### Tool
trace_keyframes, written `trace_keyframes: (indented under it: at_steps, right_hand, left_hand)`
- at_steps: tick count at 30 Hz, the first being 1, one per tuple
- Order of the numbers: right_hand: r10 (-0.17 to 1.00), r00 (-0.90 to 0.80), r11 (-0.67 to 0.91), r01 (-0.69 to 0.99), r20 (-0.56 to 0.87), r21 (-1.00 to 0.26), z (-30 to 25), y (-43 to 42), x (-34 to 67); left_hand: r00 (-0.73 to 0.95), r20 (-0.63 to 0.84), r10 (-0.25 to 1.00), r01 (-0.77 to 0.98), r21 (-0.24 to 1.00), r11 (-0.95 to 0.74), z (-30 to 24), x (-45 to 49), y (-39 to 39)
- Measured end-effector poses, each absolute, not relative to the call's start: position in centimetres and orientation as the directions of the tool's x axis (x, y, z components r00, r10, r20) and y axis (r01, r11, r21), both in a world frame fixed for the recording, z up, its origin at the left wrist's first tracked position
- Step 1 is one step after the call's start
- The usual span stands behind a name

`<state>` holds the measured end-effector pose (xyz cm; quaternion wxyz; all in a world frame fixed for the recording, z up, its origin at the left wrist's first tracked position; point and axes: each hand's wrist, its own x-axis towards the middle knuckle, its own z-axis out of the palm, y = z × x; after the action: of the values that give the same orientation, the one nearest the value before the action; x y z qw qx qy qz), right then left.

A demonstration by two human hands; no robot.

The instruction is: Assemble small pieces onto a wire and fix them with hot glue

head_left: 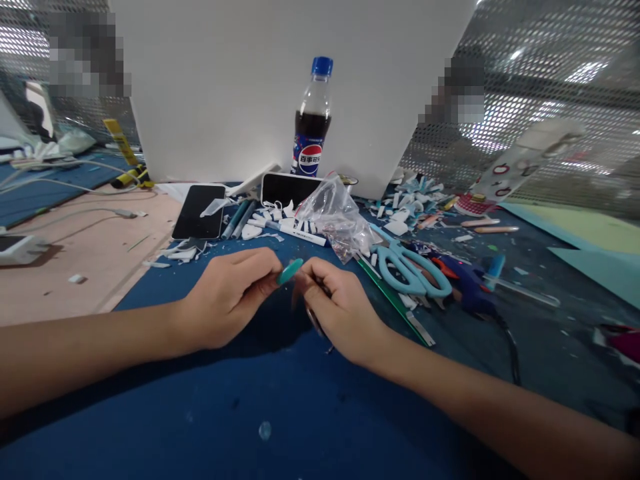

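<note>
My left hand (233, 297) is closed, pinching a small teal oval piece (289, 272) between thumb and fingertips. My right hand (343, 307) is closed close beside it, its fingertips almost at the piece's right end. A thin, dark, slender tool (315, 323) shows under the right fingers; it is blurred and mostly hidden, so its kind cannot be made out. Both hands are above the blue mat (220, 413). Light-blue scissors (407, 263) and a green strip (395, 300) lie to the right of my right hand.
A Pepsi bottle (313, 127) stands before a white board (215, 87). Phones (199, 212), a clear plastic bag (340, 217), a marker (303, 233) and white scraps (415, 200) lie behind my hands. On the right is a blue glue gun (467, 283) with a black cord.
</note>
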<state>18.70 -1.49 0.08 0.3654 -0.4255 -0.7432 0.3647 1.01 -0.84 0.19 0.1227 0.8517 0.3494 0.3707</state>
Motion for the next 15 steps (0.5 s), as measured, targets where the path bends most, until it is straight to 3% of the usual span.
trace_keyframes:
  at_steps: [7,15]
  right_hand:
    - [0.915,-0.390,0.245,0.334,0.103,-0.910,-0.20,-1.27,18.66]
    - [0.926,-0.378,0.047,0.079,0.014,-0.996,-0.09,-1.15,18.64]
  left_hand:
    - [0.438,0.633,0.638,0.552,0.371,-0.747,-0.03,1.00,-0.45]
    - [0.399,0.624,0.672,0.535,0.436,-0.723,-0.33,1.04,-0.43]
